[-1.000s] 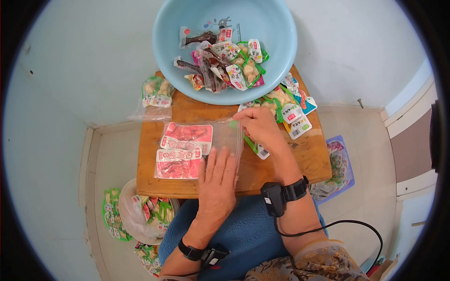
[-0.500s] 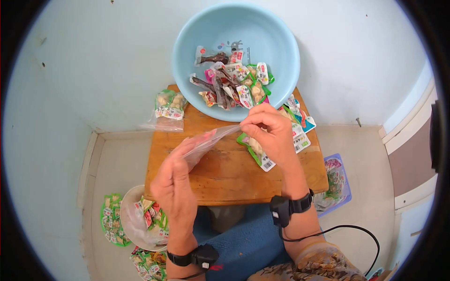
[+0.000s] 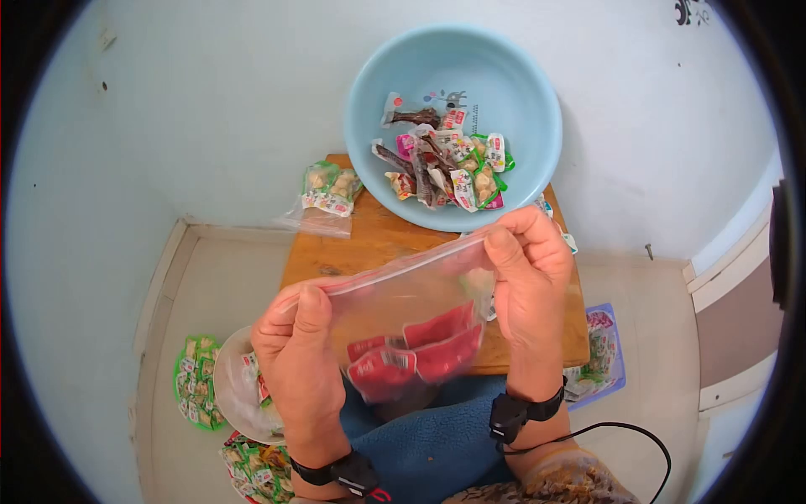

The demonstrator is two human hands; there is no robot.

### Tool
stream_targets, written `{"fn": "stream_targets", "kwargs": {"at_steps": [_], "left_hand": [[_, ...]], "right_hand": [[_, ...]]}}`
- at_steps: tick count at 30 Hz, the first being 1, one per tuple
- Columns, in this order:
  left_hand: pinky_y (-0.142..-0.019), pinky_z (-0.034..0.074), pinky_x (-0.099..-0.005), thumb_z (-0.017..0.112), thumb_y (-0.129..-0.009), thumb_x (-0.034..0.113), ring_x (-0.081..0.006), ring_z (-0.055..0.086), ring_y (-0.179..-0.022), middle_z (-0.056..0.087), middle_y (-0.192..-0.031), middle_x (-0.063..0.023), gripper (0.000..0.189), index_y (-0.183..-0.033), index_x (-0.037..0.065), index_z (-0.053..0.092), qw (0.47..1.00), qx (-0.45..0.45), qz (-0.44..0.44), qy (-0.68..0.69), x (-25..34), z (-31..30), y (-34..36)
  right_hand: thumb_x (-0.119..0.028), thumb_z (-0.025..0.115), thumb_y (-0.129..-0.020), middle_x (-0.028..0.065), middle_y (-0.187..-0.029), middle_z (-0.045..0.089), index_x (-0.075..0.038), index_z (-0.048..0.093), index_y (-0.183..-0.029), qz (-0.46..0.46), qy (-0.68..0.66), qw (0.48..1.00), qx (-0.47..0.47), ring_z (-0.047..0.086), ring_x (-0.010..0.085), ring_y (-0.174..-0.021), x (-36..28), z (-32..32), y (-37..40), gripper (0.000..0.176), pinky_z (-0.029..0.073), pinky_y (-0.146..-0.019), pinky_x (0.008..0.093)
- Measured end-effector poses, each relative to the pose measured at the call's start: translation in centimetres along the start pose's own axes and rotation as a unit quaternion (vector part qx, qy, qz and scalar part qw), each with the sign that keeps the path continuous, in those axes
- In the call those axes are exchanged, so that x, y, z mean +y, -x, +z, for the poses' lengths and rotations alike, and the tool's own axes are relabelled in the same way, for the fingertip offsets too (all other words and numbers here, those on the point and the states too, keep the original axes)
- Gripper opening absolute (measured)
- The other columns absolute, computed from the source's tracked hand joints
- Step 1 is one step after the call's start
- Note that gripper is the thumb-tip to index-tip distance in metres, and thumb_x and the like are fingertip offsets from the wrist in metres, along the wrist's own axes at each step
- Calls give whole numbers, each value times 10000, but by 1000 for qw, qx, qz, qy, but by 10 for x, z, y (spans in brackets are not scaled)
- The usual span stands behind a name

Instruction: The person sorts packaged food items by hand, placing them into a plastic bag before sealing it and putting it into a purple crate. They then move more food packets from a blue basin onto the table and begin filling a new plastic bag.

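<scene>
A clear zip bag (image 3: 395, 307) hangs between my two hands, its top edge stretched in a slanting line. Several red packets (image 3: 420, 349) lie at its bottom, one showing a barcode. My left hand (image 3: 298, 344) pinches the top left corner, thumb on the near side. At the top right corner, held higher, my right hand (image 3: 533, 277) grips the bag between thumb and fingers. Behind the bag is the wooden table (image 3: 327, 252), partly covered by it. Packets on the table's right side are mostly hidden by my right hand.
A light blue basin (image 3: 361, 109) with several snack packets stands at the table's back. Left of it lies a filled clear bag (image 3: 327, 197). On the floor are a white bowl (image 3: 239, 412), a green basket (image 3: 197, 382) and a purple basket (image 3: 617, 353) of packets.
The bag has swung round from a slanted, edge-on position to face me, showing the red packets. My right hand has moved right and lower, stretching the top edge; the whole view has shifted slightly.
</scene>
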State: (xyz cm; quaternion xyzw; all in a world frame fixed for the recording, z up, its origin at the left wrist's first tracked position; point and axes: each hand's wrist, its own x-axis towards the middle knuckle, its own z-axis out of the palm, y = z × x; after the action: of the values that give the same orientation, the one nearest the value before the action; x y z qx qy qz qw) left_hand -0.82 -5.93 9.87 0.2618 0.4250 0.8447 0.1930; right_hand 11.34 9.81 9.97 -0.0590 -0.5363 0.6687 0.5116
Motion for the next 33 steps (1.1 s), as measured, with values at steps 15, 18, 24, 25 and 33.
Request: {"fn": "stream_targets", "kwargs": {"at_steps": [15,18,24,25,33], "left_hand": [[-758,451,-226,683,-952,161,-71,562,-779,665,-842,2,184,-911,-17,703,985,67,56,-146,-22,-5,-11],[-753,447,-226,683,-952,162,-70,551,-772,661,-839,5,179,-907,-10,702,984,63,74,-147,-21,-4,-11],[-764,465,-234,680,-952,150,-76,579,-783,675,-845,-18,167,-915,-12,695,982,56,78,-162,-13,-1,-8],[-742,460,-221,690,-945,136,-68,574,-777,676,-847,-19,158,-927,-21,687,982,64,93,-150,-14,0,-8],[-828,513,-328,750,-883,184,-200,660,-881,702,-944,-101,254,-1041,-2,677,864,65,279,-414,11,12,-1]], "right_hand": [[-130,638,-968,102,-812,702,-5,598,-938,26,51,997,42,686,159,-716,20,-7,-8,134,544,-689,279],[-137,644,-966,88,-806,691,-5,603,-934,30,39,998,32,690,166,-714,19,-9,-8,142,546,-690,280],[-146,651,-964,89,-804,694,-9,595,-948,26,30,999,36,686,160,-712,18,-6,-6,149,535,-690,270],[-147,650,-965,92,-807,697,-10,593,-951,14,30,999,39,683,158,-708,18,-4,-6,149,532,-685,267],[-135,647,-967,100,-812,706,-11,588,-954,10,50,999,11,666,110,-724,8,4,1,138,506,-635,222]]}}
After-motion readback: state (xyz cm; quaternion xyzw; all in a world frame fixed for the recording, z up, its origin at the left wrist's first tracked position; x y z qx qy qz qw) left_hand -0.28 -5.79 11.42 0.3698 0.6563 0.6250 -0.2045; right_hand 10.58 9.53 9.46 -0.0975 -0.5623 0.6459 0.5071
